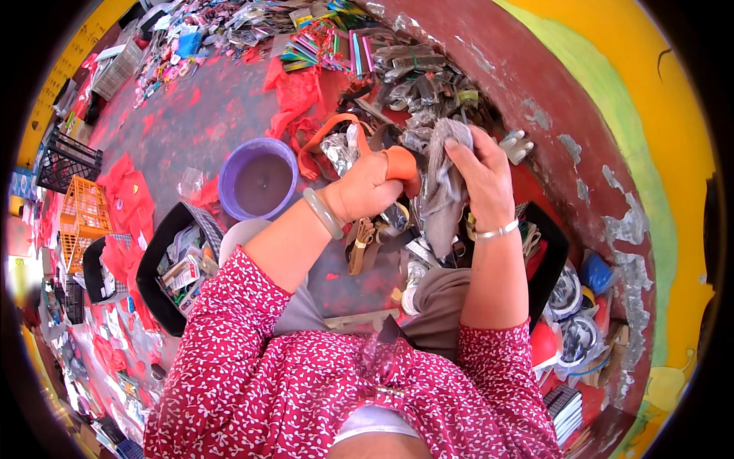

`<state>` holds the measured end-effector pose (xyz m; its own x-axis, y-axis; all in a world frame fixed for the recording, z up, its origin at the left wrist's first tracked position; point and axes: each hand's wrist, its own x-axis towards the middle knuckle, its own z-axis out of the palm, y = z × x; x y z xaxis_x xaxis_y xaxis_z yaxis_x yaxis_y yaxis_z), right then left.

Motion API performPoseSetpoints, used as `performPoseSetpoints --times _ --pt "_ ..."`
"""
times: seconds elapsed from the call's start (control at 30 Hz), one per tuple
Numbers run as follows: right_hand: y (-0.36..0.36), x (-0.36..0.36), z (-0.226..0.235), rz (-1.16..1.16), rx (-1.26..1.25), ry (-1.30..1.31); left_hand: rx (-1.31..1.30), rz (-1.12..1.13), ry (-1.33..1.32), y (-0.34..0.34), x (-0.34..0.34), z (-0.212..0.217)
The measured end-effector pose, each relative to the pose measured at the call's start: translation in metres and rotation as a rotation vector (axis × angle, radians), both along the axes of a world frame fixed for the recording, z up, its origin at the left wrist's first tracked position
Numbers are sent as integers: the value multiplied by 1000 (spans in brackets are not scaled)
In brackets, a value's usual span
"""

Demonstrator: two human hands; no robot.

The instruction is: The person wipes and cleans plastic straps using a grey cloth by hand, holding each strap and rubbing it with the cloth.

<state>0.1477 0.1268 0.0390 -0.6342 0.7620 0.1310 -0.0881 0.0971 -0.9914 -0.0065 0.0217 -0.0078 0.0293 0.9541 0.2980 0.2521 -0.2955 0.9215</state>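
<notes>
left hand (367, 186) has the orange strap (400, 163) fisted mid-scene, right hand (485, 174) pinches the grey rag (440, 200) near its top, prob so it dangles free, purple bucket (226, 183) sits left, within reach I guess

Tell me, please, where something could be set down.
Bare grey, red-blotched floor lies widest between the round purple plastic basin and the package heap beyond; a smaller patch lies between the grey trouser legs. Brown fabric straps and plastic-wrapped bundles crowd around the fuzzy grey cloth in the right hand.
</notes>
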Motion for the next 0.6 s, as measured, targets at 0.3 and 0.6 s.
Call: performPoseSetpoints --times 0.3,0.6 --pt "-35 -28 -13 -133 821 -183 75 136 232 -1 13 -6" --pt "-35 -38 -23 -192 404 -638 98 17 993 -4 4 -3"
